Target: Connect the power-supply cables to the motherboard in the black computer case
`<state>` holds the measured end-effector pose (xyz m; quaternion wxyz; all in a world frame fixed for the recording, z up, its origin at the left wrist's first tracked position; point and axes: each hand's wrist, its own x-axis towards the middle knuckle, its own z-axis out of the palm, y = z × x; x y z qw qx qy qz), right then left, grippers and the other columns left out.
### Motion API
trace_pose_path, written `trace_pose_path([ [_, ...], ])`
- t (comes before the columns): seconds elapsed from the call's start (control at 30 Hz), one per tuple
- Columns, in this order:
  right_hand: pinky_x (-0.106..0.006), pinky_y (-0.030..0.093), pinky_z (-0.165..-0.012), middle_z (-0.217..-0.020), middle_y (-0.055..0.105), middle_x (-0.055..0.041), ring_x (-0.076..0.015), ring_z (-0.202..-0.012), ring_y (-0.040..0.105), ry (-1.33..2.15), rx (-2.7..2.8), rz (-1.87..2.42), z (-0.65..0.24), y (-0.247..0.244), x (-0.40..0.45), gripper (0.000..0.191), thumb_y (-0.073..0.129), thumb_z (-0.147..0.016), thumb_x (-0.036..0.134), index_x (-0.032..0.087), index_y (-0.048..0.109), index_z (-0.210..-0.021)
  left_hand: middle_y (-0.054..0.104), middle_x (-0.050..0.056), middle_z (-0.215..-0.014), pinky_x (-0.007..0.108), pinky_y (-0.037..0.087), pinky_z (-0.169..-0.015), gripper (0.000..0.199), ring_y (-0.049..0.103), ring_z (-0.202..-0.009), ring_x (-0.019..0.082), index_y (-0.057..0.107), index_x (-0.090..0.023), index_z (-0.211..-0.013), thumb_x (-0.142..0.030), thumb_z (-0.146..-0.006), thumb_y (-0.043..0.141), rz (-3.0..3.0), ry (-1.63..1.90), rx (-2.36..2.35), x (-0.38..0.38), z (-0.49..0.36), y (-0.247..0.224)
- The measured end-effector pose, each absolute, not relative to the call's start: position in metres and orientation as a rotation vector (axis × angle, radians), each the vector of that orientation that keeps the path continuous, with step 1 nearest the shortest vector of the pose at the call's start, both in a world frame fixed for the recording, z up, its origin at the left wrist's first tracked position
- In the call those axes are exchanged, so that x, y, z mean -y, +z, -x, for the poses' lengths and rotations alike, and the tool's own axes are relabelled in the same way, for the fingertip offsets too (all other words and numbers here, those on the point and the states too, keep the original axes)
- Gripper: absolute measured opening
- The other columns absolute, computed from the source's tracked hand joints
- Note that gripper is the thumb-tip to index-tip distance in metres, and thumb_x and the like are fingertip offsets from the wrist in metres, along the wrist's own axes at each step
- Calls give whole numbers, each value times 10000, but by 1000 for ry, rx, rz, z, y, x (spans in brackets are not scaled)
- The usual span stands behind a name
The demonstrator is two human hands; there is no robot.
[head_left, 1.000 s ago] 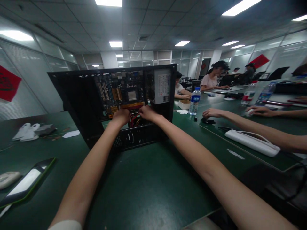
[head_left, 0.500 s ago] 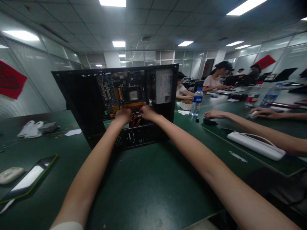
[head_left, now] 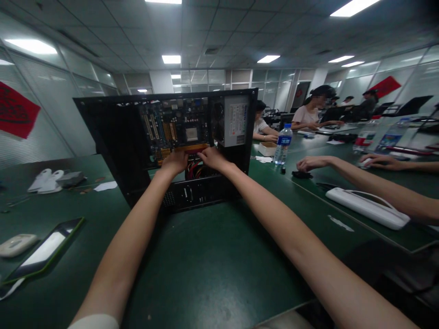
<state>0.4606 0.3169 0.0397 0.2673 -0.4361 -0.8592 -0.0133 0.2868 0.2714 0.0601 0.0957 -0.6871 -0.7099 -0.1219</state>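
An open black computer case (head_left: 113,137) stands on the green table (head_left: 192,265), its inside facing me. My left hand (head_left: 174,162) reaches in at the lower part of the motherboard (head_left: 181,119), fingers curled at the left end of the orange slots (head_left: 195,148). My right hand (head_left: 213,158) is at the right end of the same slots, fingers bent together. What either hand's fingertips hold is too small and hidden to make out. Red, yellow and black cables (head_left: 195,170) lie just below and between the hands. The power supply (head_left: 236,121) sits at the upper right.
At left lie a phone (head_left: 46,249), a white case (head_left: 18,245) and a grey block (head_left: 71,179). At right are a water bottle (head_left: 283,145), a white power strip (head_left: 366,208) and a co-worker's hand (head_left: 313,163) on a black object. Other people sit farther back.
The view has shifted slightly. My right hand has opened its shape a little and moved slightly up beside the slots; my left hand stays nearly in place.
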Motion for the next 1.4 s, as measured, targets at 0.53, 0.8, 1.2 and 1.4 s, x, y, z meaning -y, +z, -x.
trace_pose_path([
  [0.53, -247, 310, -613, -613, 618, -2, -118, -612, 557, 342, 2287, 814, -468, 40, -302, 456, 487, -1071, 346, 115, 708, -746, 742, 190, -1173, 375, 515, -798, 375, 728, -1041, 342, 565, -163, -1272, -410, -1027, 424, 2240, -263, 1738, -257, -293, 51],
  [0.8, -249, 334, -610, -635, 665, -36, -125, -598, 569, 409, 2371, 834, -470, 37, -299, 474, 505, -1057, 382, 111, 711, -727, 729, 185, -1167, 359, 496, -762, 329, 719, -1044, 335, 572, -179, -1243, -372, -1009, 446, 2251, -289, 1748, -255, -295, 52],
  [1.2, -239, 415, -656, -656, 717, -58, -143, -621, 629, 570, 2453, 860, -470, 34, -301, 583, 532, -1022, 563, 122, 746, -706, 742, 117, -1046, 328, 455, -728, 226, 693, -961, 272, 647, -205, -1109, -260, -904, 569, 2437, -551, 1666, -279, -282, 45],
  [1.4, -240, 425, -564, -693, 715, -60, -125, -540, 606, 788, 2297, 820, -473, 30, -305, 634, 499, -997, 663, 127, 702, -725, 759, 105, -962, 318, 446, -705, 222, 683, -885, 245, 696, -180, -1000, -328, -953, 537, 2398, -813, 1649, -281, -291, 46],
])
